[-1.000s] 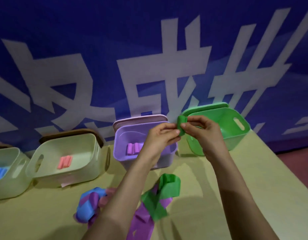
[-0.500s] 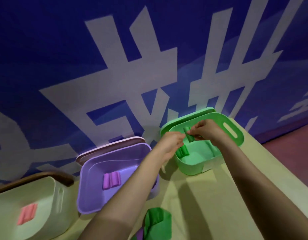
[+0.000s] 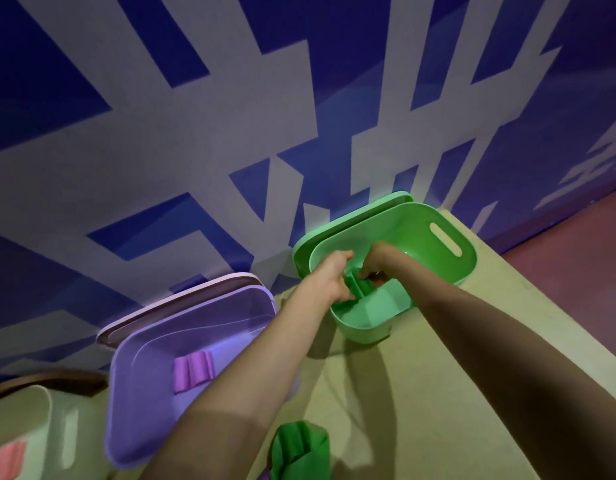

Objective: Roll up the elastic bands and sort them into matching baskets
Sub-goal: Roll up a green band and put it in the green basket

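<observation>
Both hands sit low inside the green basket [image 3: 448, 268] at 1 o'clock: left hand [image 3: 329, 277] and right hand [image 3: 377, 259] pinch a green roll [image 3: 359, 288], likely to stop it unrolling on release. Basket walls crowd both wrists; up is free. Purple basket [image 3: 133, 410], 9 o'clock, holds purple rolls [image 3: 194, 374].

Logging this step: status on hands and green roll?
Left hand and right hand both inside green basket, on the green rolls. Release not confirmed. Nothing obstructing.
</observation>
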Demonstrator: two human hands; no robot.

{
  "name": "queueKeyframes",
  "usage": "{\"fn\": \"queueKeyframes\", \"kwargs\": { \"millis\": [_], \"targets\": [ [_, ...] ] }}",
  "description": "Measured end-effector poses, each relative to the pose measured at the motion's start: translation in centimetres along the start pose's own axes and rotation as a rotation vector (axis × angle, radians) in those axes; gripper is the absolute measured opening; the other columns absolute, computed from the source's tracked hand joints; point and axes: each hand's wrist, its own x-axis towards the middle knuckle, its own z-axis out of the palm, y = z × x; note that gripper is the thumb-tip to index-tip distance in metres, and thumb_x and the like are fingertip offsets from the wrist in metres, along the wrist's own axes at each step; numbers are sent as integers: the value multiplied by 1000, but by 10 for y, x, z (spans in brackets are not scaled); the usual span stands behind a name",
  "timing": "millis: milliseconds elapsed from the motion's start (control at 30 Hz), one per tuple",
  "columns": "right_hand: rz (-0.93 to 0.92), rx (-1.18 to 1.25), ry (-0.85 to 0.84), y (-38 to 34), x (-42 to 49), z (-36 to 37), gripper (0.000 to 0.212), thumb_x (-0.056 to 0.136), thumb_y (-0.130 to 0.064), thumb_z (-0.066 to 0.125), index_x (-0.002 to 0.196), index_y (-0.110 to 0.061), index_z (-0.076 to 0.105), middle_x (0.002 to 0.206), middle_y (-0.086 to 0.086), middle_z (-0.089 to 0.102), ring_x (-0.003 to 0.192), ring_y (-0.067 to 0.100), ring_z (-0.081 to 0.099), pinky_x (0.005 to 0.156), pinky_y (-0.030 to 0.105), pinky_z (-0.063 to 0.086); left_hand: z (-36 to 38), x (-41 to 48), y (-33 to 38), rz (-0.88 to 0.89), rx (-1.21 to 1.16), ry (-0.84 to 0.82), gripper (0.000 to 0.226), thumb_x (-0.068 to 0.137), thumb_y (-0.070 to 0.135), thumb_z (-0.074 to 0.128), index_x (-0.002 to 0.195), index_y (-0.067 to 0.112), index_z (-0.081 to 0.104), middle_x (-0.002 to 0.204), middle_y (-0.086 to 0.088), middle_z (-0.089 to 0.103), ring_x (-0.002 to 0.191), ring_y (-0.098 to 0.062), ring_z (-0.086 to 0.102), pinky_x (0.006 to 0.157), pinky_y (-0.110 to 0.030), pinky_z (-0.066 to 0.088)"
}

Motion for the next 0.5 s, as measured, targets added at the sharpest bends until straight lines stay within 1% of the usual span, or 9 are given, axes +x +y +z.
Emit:
{"fn": "queueKeyframes", "kwargs": {
  "millis": [67,100,167,200,233,267,367,400,500],
  "targets": [
    [-20,-23,14,-3,1,0,28,92,-15,62,70,0,53,70,11,58,65,19,58,89,36,52,0,1,1,-14,-21,-11,64,98,29,46,150,8,16,156,-20,18,137,-37,33,115,-51,23],
    [-20,-52,16,-4,2,1,27,92,-15,62,70,0,54,70,11,59,63,18,57,88,34,52,0,1,1,-15,-28,-14,63,98,29,46,150,7,17,154,-21,22,134,-38,38,112,-50,28],
    [-13,-105,36,-5,5,4,27,91,-16,63,69,-1,56,64,9,61,61,16,58,88,32,53,2,-2,2,-12,-35,-18,59,99,29,44,148,5,20,151,-22,28,129,-37,44,96,-45,40],
    [-11,-122,49,-5,6,6,27,90,-16,64,69,-2,57,57,8,62,60,15,59,88,30,54,2,-2,2,-12,-35,-22,58,99,28,44,147,4,21,151,-22,28,128,-37,44,89,-44,40],
    [-12,-137,58,-5,6,7,27,90,-16,65,68,-2,58,50,6,62,58,15,59,88,30,54,2,-2,2,-12,-29,-25,58,100,28,44,147,4,21,151,-22,27,129,-37,43,87,-44,39],
    [-14,-141,61,-5,7,7,27,90,-15,65,68,-2,58,50,6,62,58,15,59,87,29,54,1,-1,2,-12,-28,-28,59,99,28,44,148,5,20,152,-21,26,130,-36,42,88,-45,39],
    [-10,-132,68,-3,8,6,26,89,-13,65,67,-1,59,63,9,62,58,16,59,85,31,55,1,1,1,-29,-30,-33,60,99,29,44,149,5,18,153,-22,24,132,-36,40,101,-47,36],
    [-9,-138,73,-3,8,6,26,89,-13,65,67,-1,59,62,9,62,58,16,60,84,31,56,1,1,1,-34,-34,-34,61,100,29,43,149,5,18,152,-22,25,132,-36,40,103,-47,35],
    [-18,-158,116,-5,9,7,26,87,-12,67,65,-2,59,57,7,61,55,16,60,80,30,57,1,3,0,-23,-46,-47,61,99,31,44,148,5,19,150,-23,30,129,-36,44,95,-47,38]
  ]
}}
